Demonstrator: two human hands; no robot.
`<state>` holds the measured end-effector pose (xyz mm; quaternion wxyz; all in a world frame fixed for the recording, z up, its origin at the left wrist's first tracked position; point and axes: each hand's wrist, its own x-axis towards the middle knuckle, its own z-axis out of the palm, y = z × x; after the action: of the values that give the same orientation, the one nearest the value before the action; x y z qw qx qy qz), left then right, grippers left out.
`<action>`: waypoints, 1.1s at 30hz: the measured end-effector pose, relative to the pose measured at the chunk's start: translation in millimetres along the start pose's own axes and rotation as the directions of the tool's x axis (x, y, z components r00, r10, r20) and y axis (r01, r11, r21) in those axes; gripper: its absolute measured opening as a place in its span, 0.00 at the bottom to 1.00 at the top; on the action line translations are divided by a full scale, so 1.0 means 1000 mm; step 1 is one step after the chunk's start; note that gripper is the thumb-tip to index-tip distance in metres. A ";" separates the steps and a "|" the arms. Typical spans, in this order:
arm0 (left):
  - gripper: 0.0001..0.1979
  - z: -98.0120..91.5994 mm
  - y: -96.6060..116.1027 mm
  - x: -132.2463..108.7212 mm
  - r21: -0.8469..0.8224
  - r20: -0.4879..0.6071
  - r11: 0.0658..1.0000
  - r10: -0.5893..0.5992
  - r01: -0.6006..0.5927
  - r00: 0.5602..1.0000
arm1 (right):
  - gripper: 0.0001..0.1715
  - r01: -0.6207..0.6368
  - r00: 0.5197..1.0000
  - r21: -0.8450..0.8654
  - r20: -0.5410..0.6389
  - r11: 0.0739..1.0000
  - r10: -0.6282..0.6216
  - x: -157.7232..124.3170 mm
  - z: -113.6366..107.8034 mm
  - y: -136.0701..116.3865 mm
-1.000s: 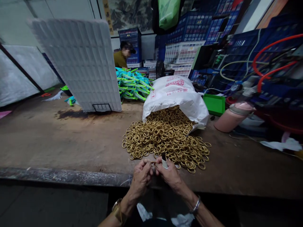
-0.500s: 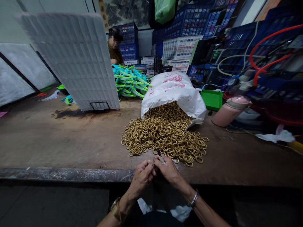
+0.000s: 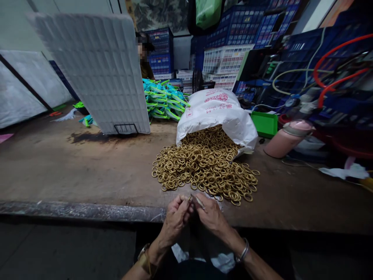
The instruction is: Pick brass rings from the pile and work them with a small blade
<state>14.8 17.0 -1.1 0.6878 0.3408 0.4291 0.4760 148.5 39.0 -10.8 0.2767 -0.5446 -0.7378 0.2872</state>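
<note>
At the table's front edge, my left hand [image 3: 178, 213] is closed in a pinch on a small brass-coloured ring [image 3: 190, 198], mostly hidden by the fingertips. My right hand [image 3: 210, 213] is closed round a slim tool with a pale body [image 3: 199, 202]; its dark tip meets the ring at the left fingertips. Its exact kind is hidden by the fingers. Just beyond both hands spreads a heap of brass-coloured rings [image 3: 201, 167], spilling from the mouth of a white woven sack [image 3: 214, 111] with red print, lying on its side.
A pink bottle [image 3: 287, 140] and a green tray [image 3: 264, 123] stand right of the sack. A large white ribbed panel [image 3: 96, 74] rises at the left. Behind it are turquoise and lime-green pieces [image 3: 164, 99] and a person [image 3: 145, 58]. Blue crates [image 3: 241, 25] are stacked at the back.
The tool in my right hand has tipped down and towards the left hand; its dark end pointed up and away before. The whole view has shifted slightly.
</note>
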 end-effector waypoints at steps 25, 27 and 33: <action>0.16 -0.002 -0.005 -0.016 0.129 -0.016 0.986 0.106 -0.103 0.994 | 0.14 0.051 0.985 -0.398 0.170 0.916 0.019 0.009 0.002 -0.002; 0.16 0.002 0.001 -0.022 0.060 0.035 0.997 0.056 -0.058 0.998 | 0.13 0.019 0.993 -0.416 0.117 0.909 0.033 0.017 0.005 0.000; 0.13 0.012 0.032 -0.034 -0.174 0.126 0.970 -0.147 0.168 0.981 | 0.12 -0.060 0.998 -0.451 -0.044 0.891 0.045 0.049 0.013 -0.009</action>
<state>8.5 -5.6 40.3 0.7750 0.2669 0.3699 0.4374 120.6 82.2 -8.4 0.1466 -0.6181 -0.7649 0.1064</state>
